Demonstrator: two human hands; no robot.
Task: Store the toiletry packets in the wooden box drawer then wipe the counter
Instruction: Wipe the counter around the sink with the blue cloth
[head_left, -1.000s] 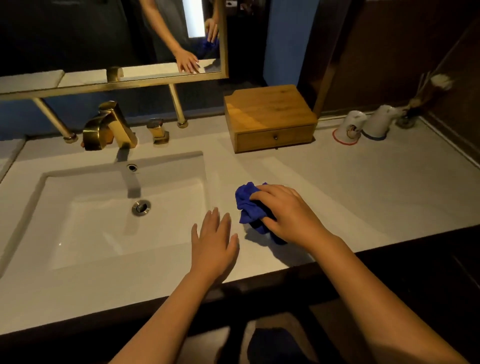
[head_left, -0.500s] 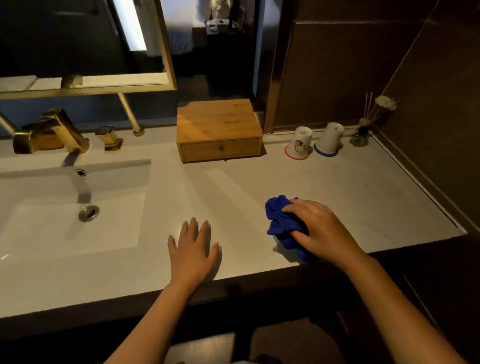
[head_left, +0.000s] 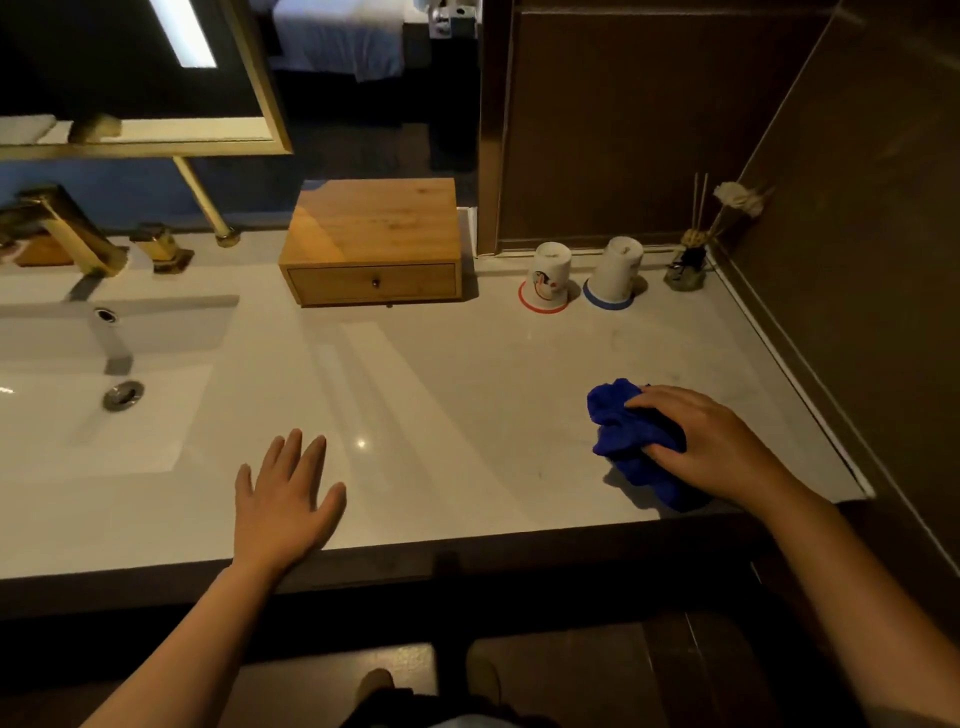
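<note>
Head view, counter: the white counter (head_left: 467, 395) runs from the sink on the left to a raised lip along the dark right wall; its front edge is a dark band just under both wrists.
Head view, right hand: the right hand (head_left: 711, 447) presses down on a bunched blue cloth (head_left: 623, 436), fingers curled over and clamped on it, near the front right corner of the counter.
Head view, left hand: the left hand (head_left: 283, 499) lies flat on the counter near the front edge, fingers spread apart, holding nothing.
Head view, wooden box: the wooden box (head_left: 374, 234) stands at the back of the counter, its drawer (head_left: 371, 283) closed flush with the small knob facing forward; no packets can be seen.
Head view, back right: two upturned cups, one red-rimmed (head_left: 548, 280) and one blue-rimmed (head_left: 615, 278), stand just beside each other, with a reed diffuser (head_left: 691, 265) in the corner.
Head view, left side: the sink basin (head_left: 78, 405) and gold faucet (head_left: 62, 228) take up the left end.
Head view, open room: a wide bare stretch lies between the two hands and back to the box and cups.
</note>
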